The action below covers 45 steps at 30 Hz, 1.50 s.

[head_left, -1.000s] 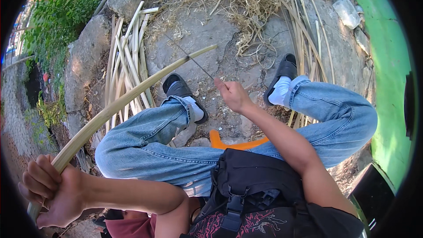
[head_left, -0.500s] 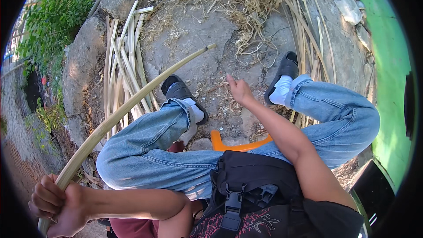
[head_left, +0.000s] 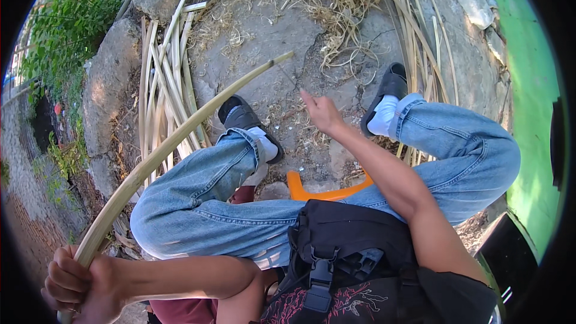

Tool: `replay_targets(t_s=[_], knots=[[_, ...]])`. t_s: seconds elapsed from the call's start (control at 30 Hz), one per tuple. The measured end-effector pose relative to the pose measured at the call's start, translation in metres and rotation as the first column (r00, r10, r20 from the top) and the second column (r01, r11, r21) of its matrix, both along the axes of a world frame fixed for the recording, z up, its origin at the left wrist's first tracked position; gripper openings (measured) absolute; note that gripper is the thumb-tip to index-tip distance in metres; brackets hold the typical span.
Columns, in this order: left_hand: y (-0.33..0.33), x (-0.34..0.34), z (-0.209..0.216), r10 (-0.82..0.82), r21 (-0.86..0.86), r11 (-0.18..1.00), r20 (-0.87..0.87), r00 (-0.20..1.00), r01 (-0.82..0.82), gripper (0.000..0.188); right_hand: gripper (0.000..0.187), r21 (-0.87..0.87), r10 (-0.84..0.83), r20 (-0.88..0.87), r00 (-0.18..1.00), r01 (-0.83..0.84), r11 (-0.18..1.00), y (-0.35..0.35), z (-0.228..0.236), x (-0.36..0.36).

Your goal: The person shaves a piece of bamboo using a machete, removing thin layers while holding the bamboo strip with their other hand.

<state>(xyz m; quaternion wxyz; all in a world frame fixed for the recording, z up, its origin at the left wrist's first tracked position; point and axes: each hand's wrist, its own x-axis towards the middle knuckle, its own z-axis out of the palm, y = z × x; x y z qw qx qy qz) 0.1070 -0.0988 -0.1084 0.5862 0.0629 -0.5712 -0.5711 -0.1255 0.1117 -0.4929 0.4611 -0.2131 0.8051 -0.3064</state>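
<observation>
My left hand (head_left: pixel 84 291), at the lower left, is closed round the thick end of a long pale bamboo strip (head_left: pixel 180 135). The strip curves up and away to the right, over my left leg, its thin tip above the ground between my feet. My right hand (head_left: pixel 323 114) is closed, the index finger stretched forward, round a thin-bladed knife whose handle the fingers hide. The narrow dark blade (head_left: pixel 288 77) slants from my fingertip to the strip near its tip, where a dark mark crosses the bamboo. Whether it touches cannot be told.
Split bamboo strips (head_left: pixel 171 78) lie at left beside my foot, more strips (head_left: pixel 423 54) at right. Curly shavings (head_left: pixel 336 0) heap ahead. Between my legs is an orange curved piece (head_left: pixel 330 195). A green wall (head_left: pixel 522 84) stands right, rocks (head_left: pixel 114 72) and bushes left.
My right hand has moved slightly up and left, and the knife blade now shows as a thin line. The strip's tip has risen a little; my left hand still grips it.
</observation>
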Motion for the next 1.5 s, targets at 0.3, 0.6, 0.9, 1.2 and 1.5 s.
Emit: replay_targets(t_s=[0.3,0.6,0.9,1.2,1.5], knots=[[0.000,0.003,0.001,0.152,-0.010,0.988,0.015,0.988,-0.151,0.052,0.076,0.187,-0.128,0.018,0.992,0.122,0.975,0.011,-0.026,-0.011],[0.008,-0.015,0.001,-0.124,0.126,0.983,-0.088,0.988,0.135,0.058,0.079,0.174,-0.100,0.012,0.995,0.096,0.980,-0.002,-0.015,-0.037],[-0.003,-0.033,-0.015,-0.620,-0.123,0.751,-0.471,0.628,0.649,0.047,0.071,-0.275,0.088,-0.020,0.996,-0.090,0.957,-0.024,0.073,0.006],[0.008,-0.059,-0.009,-0.593,-0.085,0.790,-0.356,0.722,0.607,0.047,0.070,0.140,-0.210,-0.028,0.977,0.212,0.967,0.013,-0.012,-0.005],[-0.005,-0.031,-0.008,-0.330,-0.029,0.943,-0.205,0.921,0.331,0.040,0.073,0.044,-0.135,0.021,0.991,0.134,0.990,-0.005,-0.011,0.003]])
